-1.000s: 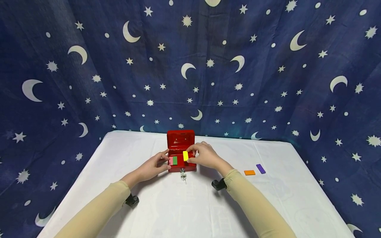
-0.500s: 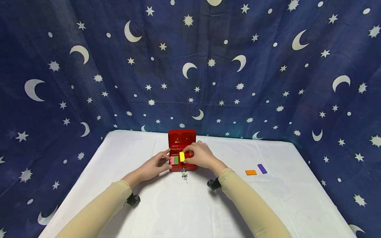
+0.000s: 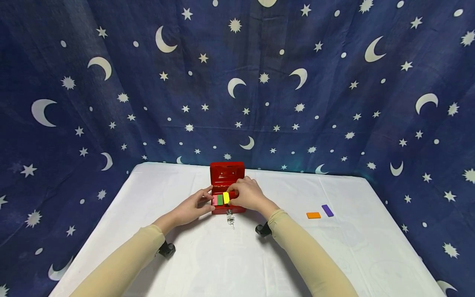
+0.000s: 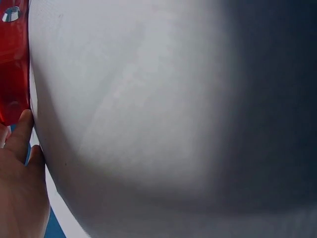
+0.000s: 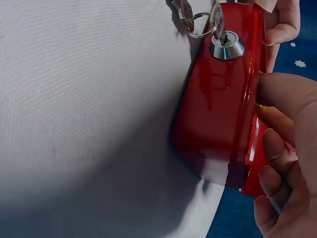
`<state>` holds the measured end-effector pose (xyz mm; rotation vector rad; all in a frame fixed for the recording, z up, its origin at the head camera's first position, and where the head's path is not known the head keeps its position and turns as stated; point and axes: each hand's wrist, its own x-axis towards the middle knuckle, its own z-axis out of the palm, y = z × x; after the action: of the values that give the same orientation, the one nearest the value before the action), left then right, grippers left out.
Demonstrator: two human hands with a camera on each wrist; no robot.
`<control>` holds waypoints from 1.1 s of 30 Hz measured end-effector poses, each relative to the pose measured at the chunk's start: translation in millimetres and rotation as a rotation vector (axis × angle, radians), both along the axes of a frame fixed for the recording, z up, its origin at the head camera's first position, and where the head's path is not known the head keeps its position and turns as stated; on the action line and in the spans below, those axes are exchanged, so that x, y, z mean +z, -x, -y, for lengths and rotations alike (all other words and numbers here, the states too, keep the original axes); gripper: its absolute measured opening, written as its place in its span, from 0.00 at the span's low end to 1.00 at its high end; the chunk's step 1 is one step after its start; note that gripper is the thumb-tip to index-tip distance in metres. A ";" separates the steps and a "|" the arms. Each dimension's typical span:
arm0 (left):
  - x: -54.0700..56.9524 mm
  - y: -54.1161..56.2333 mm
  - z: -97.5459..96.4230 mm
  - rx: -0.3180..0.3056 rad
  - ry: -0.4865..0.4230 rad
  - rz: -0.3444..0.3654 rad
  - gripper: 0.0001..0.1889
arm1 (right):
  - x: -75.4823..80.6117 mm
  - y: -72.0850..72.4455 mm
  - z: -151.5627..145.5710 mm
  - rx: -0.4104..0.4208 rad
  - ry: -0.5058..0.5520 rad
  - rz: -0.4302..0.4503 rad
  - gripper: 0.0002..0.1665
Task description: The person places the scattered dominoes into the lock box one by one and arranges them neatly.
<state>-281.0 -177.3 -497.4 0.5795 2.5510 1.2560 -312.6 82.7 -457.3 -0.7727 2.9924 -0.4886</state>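
Observation:
A small red cash box (image 3: 225, 171) stands on the white cloth with its lid raised. Inside lie a pink block (image 3: 214, 200) and a green block (image 3: 220, 199), side by side at the left. My right hand (image 3: 250, 194) pinches a yellow block (image 3: 226, 198) inside the box, just right of the green one. At the left end my left hand (image 3: 191, 208) holds the box, thumb at the front corner and a finger near the hinge side. In the right wrist view, my right fingers reach over the rim and the yellow block is mostly hidden.
Keys (image 3: 231, 220) on a ring hang from the lock (image 5: 227, 47) on the box's front. An orange block (image 3: 313, 215) and a purple block (image 3: 328, 210) lie on the cloth to the right. A dark blue curtain (image 3: 200, 90) with moons and stars hangs behind the table.
My right hand has moved left with the yellow block, bringing it down beside the green block. The left hand has stayed at the box's left end.

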 end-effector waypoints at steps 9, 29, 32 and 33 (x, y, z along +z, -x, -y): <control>0.2 -0.5 0.7 -0.010 -0.012 -0.022 0.21 | -0.6 -0.2 4.9 -0.014 -0.038 0.000 0.22; 1.7 -1.4 0.5 -0.001 -0.007 0.002 0.20 | -9.7 5.5 8.6 -0.017 -0.096 -0.046 0.21; 1.6 -1.2 0.4 0.000 -0.003 0.002 0.21 | -10.2 6.1 8.8 -0.018 -0.107 -0.050 0.20; 1.5 -1.1 0.3 0.001 -0.002 0.003 0.21 | -10.5 6.3 8.9 -0.016 -0.107 -0.051 0.20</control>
<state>-279.9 -177.6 -495.9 0.5768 2.5478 1.2587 -318.9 73.8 -467.7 -0.7640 3.0437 -0.3109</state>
